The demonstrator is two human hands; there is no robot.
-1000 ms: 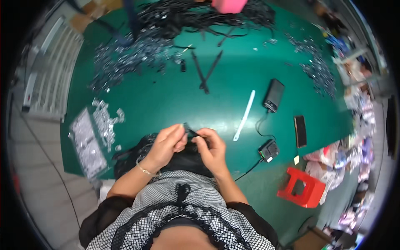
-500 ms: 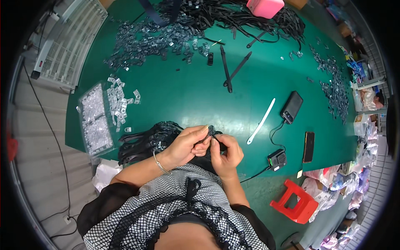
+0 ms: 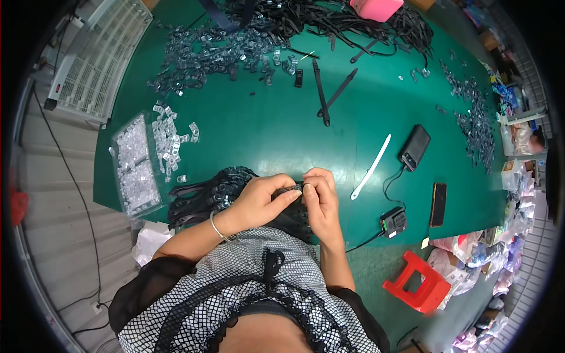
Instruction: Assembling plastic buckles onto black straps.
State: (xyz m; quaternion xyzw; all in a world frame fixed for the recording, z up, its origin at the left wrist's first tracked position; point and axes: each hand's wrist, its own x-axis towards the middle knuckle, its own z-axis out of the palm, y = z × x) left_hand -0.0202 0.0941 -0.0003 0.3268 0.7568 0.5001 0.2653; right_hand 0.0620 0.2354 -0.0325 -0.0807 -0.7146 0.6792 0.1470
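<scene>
Dark strap piece (image 3: 288, 190) is sitting between your two hands, near the close edge of the green table (image 3: 265, 138). Your left hand (image 3: 259, 199) is pinching it with thumb and finger, and your right hand (image 3: 321, 203) is gripping the other end with bent fingers. This one is looking not yet done, I think. A bunch of straps (image 3: 226, 183) with shiny bits is lying beside your left hand; maybe those are finished. Lots is looking left: a black strap heap (image 3: 391, 35) is lying at the far side, and a pile of dark clips (image 3: 197, 62) is lying next to it. Clear clips (image 3: 168, 138) are resting on your left. A white strip (image 3: 372, 167) and a phone (image 3: 438, 205) are lying on your right. A red stool (image 3: 434, 289) is standing on the floor.
</scene>
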